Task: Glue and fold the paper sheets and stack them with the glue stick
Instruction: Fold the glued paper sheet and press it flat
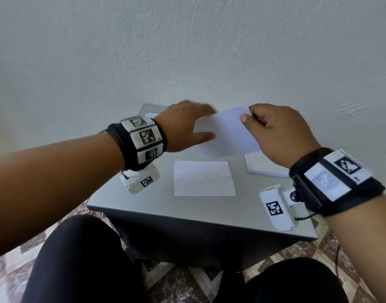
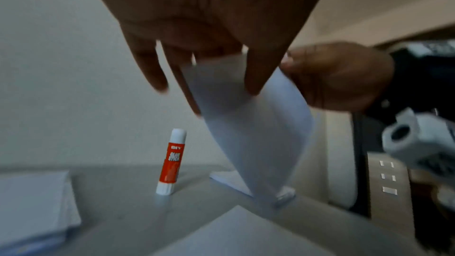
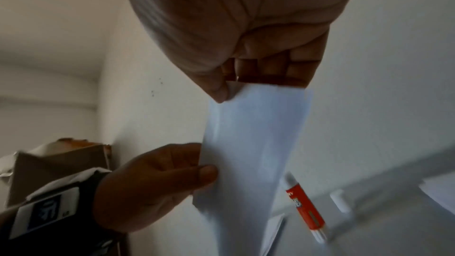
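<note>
A white paper sheet (image 1: 227, 136) hangs in the air above the back of the grey table (image 1: 144, 204), held by both hands. My left hand (image 1: 196, 124) pinches its left edge, thumb in front and fingers behind (image 3: 206, 172). My right hand (image 1: 249, 114) pinches the upper right corner between thumb and curled fingers (image 3: 219, 89). A second white sheet (image 1: 204, 179) lies flat in the middle of the table. The orange and white glue stick (image 2: 171, 163) stands upright near the wall, below the held sheet (image 2: 246, 124); in the head view the hands hide it.
One stack of paper (image 1: 264, 168) lies on the table's right side under my right wrist, and another stack (image 2: 32, 201) sits at the back left. The wall rises right behind the table. A cardboard box (image 3: 61, 163) stands off to the left.
</note>
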